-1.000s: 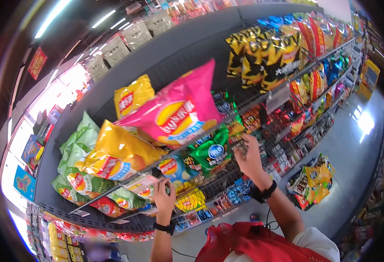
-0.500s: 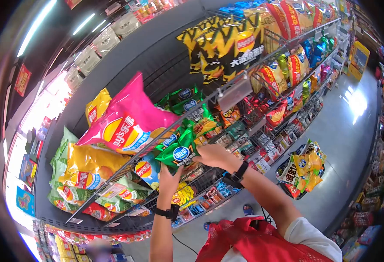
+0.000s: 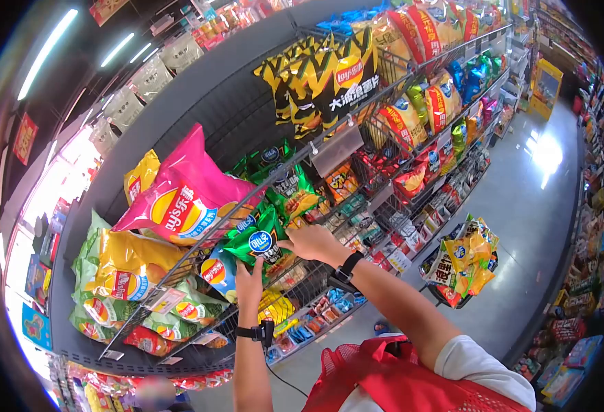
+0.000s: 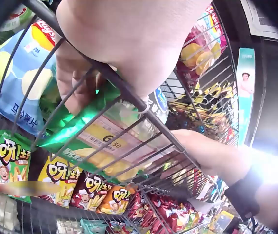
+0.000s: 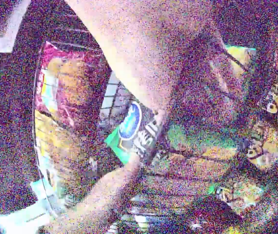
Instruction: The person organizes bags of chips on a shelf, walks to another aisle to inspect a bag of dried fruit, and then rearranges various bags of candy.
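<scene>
Between my two hands is a green chip bag (image 3: 261, 237) with a blue oval logo, at the wire front of the shelf. My left hand (image 3: 250, 285) holds its lower left edge; in the left wrist view, curled fingers (image 4: 78, 92) are on the shiny green film behind the wire rail. Thumb and fingers of my right hand (image 3: 312, 242) grip the bag's right side. A large pink Lay's bag (image 3: 185, 196) lies just left of it, and another green bag (image 3: 292, 189) stands behind. The right wrist view is grainy, with the green bag (image 5: 131, 129) between both hands.
A wire rail (image 3: 274, 178) with price tags runs along the shelf front. Yellow Lay's bags (image 3: 133, 261) and black-and-yellow bags (image 3: 329, 79) flank the spot. Behind my right arm, a basket of snack bags (image 3: 460, 264) stands in the aisle.
My hands were apart at the shelf front a second ago; both have come together on the green chip bag. The head view has swung right, so the shelf appears shifted left.
</scene>
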The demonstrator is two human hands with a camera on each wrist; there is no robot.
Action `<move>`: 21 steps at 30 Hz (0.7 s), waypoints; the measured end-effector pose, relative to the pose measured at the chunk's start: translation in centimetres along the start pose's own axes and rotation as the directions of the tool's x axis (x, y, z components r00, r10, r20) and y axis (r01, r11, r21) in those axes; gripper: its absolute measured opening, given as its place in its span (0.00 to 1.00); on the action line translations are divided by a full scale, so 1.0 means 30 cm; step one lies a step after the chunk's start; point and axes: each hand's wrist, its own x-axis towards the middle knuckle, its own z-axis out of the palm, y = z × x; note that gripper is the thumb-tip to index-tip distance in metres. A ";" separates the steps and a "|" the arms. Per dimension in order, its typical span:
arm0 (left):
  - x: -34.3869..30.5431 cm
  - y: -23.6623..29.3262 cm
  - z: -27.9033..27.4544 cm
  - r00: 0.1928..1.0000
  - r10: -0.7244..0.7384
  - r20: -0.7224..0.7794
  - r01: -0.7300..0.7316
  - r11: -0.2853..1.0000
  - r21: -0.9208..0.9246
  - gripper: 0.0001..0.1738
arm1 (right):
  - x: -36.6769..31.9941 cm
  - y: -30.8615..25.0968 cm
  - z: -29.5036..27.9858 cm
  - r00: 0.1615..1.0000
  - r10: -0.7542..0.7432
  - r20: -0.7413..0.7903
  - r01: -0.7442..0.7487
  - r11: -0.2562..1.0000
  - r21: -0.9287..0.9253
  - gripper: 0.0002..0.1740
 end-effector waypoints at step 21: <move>-0.039 -0.050 -0.006 0.949 0.083 -0.304 -0.091 0.996 -0.011 0.32 | 0.032 -0.014 0.020 0.996 0.080 -0.027 -0.081 0.996 -0.030 0.38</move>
